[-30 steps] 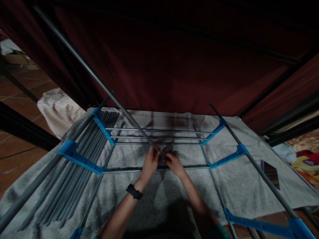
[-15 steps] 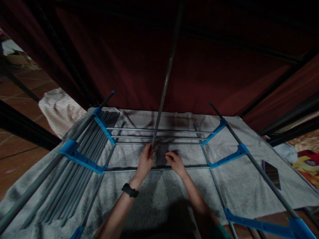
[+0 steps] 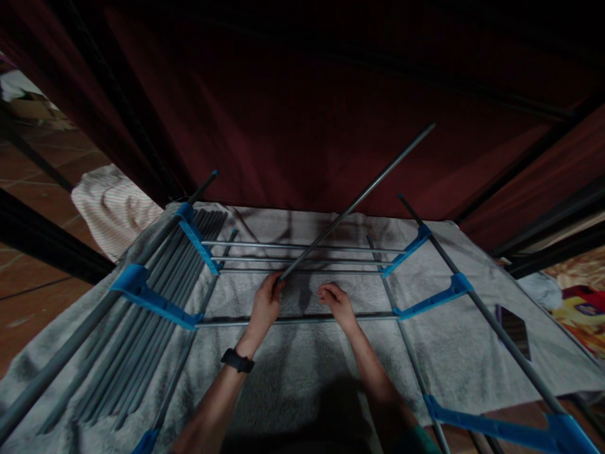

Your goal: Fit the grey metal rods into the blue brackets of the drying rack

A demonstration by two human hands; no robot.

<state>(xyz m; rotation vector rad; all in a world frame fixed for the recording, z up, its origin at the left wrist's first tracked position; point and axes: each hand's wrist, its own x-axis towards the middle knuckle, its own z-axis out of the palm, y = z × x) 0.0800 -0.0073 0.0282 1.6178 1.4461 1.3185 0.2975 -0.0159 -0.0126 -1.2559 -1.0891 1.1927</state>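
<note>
My left hand, with a black band on its wrist, grips the near end of a grey metal tube. The tube slants up and to the right, its far end in the air before the dark red cloth. My right hand is apart from the tube, fingers curled loosely and seemingly holding nothing. Both hands are over a rack frame of grey tubes and blue plastic brackets. Several crossbars join the far left bracket and far right bracket. A single nearer crossbar passes beneath my wrists.
Several loose grey tubes lie side by side on the grey blanket at left. A phone rests on the blanket at right. Dark red cloth hangs behind, between dark posts. A striped cloth lies at far left.
The held tube has swung from nearly upright to a slant toward the right, its far end lower. My left hand has shifted slightly left, and my right hand slightly right and up.
</note>
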